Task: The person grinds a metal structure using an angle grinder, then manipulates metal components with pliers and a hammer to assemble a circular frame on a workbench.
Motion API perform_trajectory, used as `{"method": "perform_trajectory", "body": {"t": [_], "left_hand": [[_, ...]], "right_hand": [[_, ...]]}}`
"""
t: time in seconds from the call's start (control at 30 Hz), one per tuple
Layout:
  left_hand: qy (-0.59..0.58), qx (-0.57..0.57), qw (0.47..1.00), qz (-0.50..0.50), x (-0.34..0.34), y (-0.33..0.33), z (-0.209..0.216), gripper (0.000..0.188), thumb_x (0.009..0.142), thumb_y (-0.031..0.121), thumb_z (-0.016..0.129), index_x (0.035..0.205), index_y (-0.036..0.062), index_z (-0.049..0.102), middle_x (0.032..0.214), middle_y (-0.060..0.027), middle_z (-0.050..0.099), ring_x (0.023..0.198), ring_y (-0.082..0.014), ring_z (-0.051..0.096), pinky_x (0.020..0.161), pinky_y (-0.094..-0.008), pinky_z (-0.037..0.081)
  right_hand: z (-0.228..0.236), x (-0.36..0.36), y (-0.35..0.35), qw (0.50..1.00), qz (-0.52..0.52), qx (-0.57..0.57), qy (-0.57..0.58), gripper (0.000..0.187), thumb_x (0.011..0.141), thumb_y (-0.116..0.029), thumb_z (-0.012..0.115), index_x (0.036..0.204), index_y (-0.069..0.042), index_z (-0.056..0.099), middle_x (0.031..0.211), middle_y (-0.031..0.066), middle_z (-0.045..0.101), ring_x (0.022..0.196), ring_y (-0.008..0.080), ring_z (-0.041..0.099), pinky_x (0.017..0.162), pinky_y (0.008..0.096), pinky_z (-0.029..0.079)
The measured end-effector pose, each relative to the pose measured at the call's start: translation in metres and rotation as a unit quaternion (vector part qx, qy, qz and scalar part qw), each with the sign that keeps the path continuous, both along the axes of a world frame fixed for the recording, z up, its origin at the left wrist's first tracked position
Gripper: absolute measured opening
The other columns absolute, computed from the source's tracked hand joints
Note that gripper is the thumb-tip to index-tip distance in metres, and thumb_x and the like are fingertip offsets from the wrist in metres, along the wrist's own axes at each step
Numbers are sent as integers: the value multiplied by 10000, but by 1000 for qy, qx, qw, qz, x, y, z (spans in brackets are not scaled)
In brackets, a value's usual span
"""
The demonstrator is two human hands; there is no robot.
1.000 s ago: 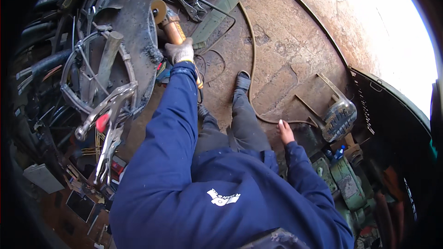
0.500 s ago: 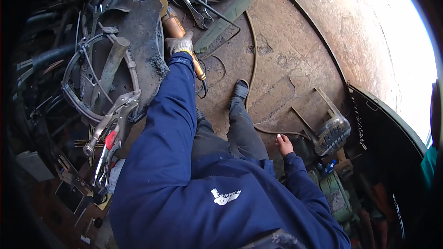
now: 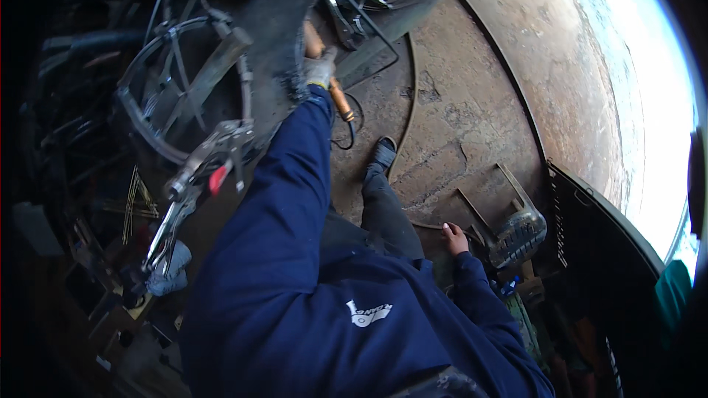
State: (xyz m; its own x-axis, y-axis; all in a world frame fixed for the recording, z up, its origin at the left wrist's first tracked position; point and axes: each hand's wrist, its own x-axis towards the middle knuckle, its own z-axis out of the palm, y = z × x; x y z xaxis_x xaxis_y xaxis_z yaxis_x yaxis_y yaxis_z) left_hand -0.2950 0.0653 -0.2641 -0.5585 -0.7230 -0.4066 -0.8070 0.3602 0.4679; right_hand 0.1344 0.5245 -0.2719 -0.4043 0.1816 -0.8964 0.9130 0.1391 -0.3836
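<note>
— Where the rusty steel floor curves away to the right, what lies around it?
— Dark scrap metal heaped at the left, daylight at the far right.

— And the hands?
— One gloved left hand reaches far out, arm straight, fingers wrapped tight round one copper-coloured welding torch against a black steel plate. One bare right hand rests low at the near right, beside a dark mesh basket; its grip I cannot tell.

— Anything else?
— One locking clamp, red lever, bites the plate's near edge.
</note>
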Motion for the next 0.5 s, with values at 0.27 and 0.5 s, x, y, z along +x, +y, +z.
{"method": "perform_trajectory", "body": {"t": [0.27,0.5], "left_hand": [[31,70,993,-87,110,23,41,753,863,448,738,1400,-15,484,1386,-260,572,1244,-399,586,1083,-430,438],[-102,53,932,-343,295,-38,147,559,901,438,677,1311,70,581,1300,-216,616,1228,-408,582,1063,-473,454]], "right_hand": [[-6,-20,2,999,30,-38,9,472,1004,-380,635,1317,-31,579,1011,55,660,730,132,621,597,268,485],[-4,-70,-28,994,97,-50,-4,505,978,-449,649,1312,-74,595,941,46,655,691,133,596,539,262,422]]}}
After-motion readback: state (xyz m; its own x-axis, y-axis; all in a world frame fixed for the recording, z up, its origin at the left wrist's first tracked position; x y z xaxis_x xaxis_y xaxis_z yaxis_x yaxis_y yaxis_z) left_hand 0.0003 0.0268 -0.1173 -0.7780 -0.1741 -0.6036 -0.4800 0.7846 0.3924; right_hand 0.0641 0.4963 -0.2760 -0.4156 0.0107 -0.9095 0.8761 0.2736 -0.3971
